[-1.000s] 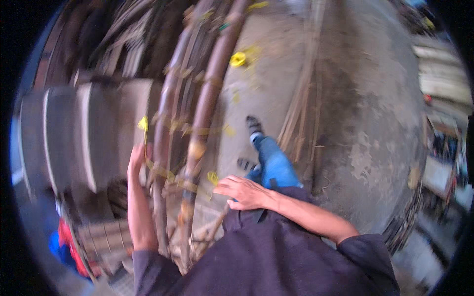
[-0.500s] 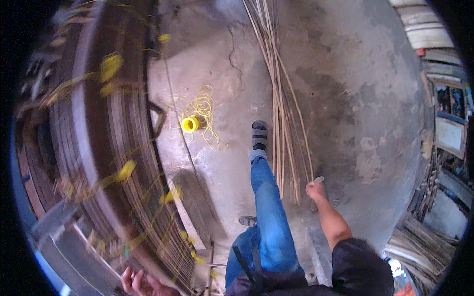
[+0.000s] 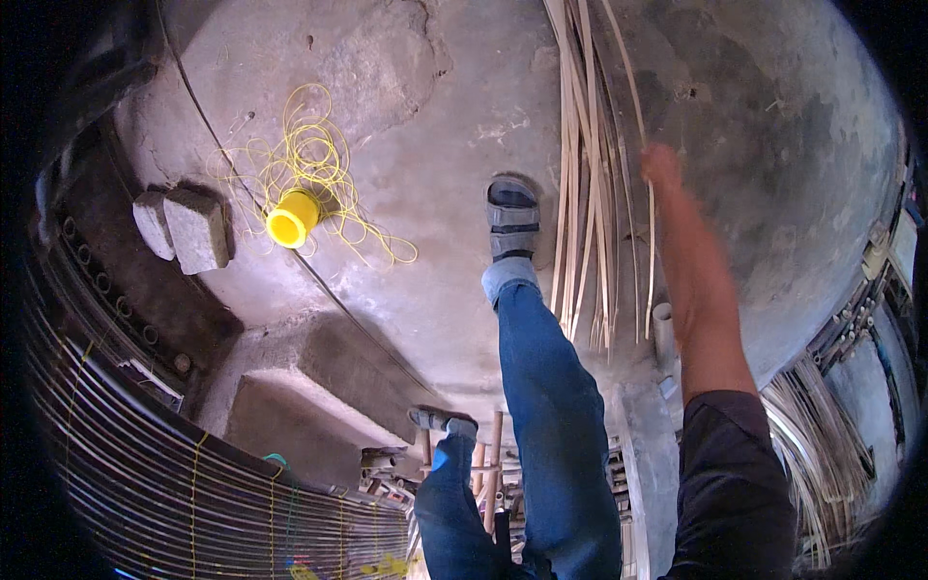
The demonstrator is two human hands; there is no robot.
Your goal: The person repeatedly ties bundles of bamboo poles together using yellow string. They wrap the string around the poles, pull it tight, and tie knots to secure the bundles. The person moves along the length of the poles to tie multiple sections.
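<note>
Fingers of our right hand (image 3: 661, 162) blurred among the cane strips (image 3: 585, 184); grip unreadable.
Beside the strips, our sandal (image 3: 511, 218) could trap or snap one.

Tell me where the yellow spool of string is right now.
In the head view the yellow spool sits on the concrete floor at upper left, amid its loose yellow string, just right of two grey stone blocks and left of the sandalled foot.

Single head-worn fisheye view, facing steeply down from standing height onto concrete floor (image 3: 425, 126); own legs below, right hand (image 3: 660, 164) far, probably blurred; rim bends edges.
</note>
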